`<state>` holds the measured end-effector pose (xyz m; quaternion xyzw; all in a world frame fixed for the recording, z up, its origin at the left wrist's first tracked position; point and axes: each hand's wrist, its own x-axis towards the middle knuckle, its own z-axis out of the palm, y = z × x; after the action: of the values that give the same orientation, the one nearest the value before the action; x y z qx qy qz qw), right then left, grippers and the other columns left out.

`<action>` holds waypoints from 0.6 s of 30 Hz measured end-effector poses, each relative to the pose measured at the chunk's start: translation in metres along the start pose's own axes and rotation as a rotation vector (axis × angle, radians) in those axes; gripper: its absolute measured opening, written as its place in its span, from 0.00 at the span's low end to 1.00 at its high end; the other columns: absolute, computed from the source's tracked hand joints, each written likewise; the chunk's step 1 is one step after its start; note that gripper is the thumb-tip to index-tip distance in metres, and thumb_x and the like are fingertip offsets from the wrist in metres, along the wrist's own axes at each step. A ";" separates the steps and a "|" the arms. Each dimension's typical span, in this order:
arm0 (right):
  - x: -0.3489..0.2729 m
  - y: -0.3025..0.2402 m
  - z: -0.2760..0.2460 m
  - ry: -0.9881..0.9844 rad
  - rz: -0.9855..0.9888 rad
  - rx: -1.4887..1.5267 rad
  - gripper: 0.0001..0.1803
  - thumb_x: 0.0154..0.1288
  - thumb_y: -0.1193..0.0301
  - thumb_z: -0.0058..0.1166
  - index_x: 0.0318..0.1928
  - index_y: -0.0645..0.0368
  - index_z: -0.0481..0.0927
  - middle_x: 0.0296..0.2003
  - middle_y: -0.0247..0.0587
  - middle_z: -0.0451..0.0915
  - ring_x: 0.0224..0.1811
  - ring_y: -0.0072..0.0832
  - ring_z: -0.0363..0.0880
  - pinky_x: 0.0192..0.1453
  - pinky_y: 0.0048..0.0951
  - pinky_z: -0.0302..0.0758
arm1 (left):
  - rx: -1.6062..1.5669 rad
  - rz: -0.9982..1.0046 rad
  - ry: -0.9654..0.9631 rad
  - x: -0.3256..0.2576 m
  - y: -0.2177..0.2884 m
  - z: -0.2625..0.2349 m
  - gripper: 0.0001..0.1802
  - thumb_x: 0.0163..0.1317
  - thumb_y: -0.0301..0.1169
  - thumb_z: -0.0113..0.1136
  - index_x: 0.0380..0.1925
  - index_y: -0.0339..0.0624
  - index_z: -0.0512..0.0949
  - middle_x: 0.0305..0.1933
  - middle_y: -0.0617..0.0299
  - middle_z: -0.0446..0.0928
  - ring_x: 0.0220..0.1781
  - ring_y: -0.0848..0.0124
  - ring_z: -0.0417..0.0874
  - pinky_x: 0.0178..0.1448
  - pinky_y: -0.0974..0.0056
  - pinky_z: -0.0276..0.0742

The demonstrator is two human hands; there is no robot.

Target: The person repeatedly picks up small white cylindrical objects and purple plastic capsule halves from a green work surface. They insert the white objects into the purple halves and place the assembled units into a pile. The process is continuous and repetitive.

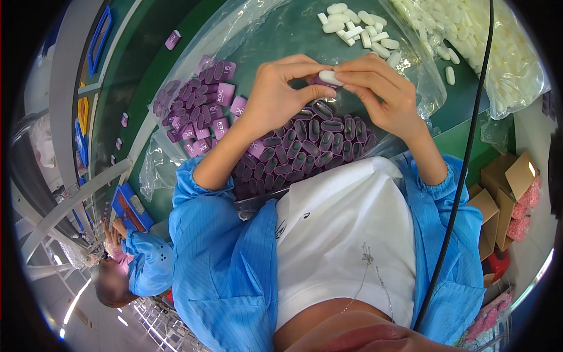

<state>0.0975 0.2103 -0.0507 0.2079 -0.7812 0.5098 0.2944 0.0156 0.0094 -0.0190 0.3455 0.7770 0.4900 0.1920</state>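
Green surface (pixel 463 141) at twelve o'clock; my left hand (pixel 275 97) and right hand (pixel 384 94) both pinch one white insert (pixel 328 77) into a purple shell (pixel 319 81), raised for sight.

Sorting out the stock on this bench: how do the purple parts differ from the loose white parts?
The purple parts are hollow sleeves with dark slots, heaped on clear plastic close to the body; the loose white parts are solid rounded pills, scattered farther off on the green table. Both are small oblong pieces. Left hand and right hand pinch one of each together.
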 end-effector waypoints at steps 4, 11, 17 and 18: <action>0.003 -0.003 -0.004 -0.004 0.054 0.008 0.10 0.55 0.84 0.65 0.39 0.63 0.85 0.39 0.41 0.84 0.39 0.35 0.84 0.41 0.29 0.81 | 0.086 0.034 0.000 0.000 0.011 0.001 0.17 0.52 0.26 0.76 0.44 0.41 0.88 0.37 0.59 0.84 0.32 0.71 0.82 0.37 0.67 0.78; 0.003 -0.005 -0.004 -0.001 -0.063 0.012 0.13 0.53 0.85 0.66 0.42 0.66 0.85 0.40 0.45 0.83 0.37 0.38 0.81 0.40 0.32 0.79 | 0.043 0.028 -0.009 0.001 0.013 -0.002 0.17 0.52 0.25 0.76 0.45 0.40 0.87 0.37 0.59 0.84 0.33 0.71 0.82 0.38 0.66 0.77; 0.008 -0.007 0.004 0.051 -0.141 -0.043 0.18 0.52 0.82 0.69 0.46 0.65 0.86 0.41 0.46 0.82 0.37 0.37 0.79 0.39 0.33 0.77 | 0.041 0.025 -0.041 0.005 0.021 -0.006 0.17 0.55 0.23 0.74 0.47 0.38 0.86 0.41 0.59 0.84 0.39 0.71 0.82 0.46 0.67 0.78; 0.007 -0.004 0.007 0.063 -0.162 -0.057 0.18 0.52 0.82 0.70 0.46 0.65 0.86 0.40 0.46 0.82 0.37 0.37 0.79 0.39 0.33 0.77 | 0.064 0.021 -0.049 0.004 0.023 -0.006 0.17 0.56 0.23 0.73 0.47 0.37 0.86 0.42 0.59 0.84 0.42 0.71 0.82 0.49 0.68 0.77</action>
<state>0.0934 0.2017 -0.0454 0.2459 -0.7662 0.4683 0.3649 0.0172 0.0147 0.0040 0.3715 0.7835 0.4585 0.1946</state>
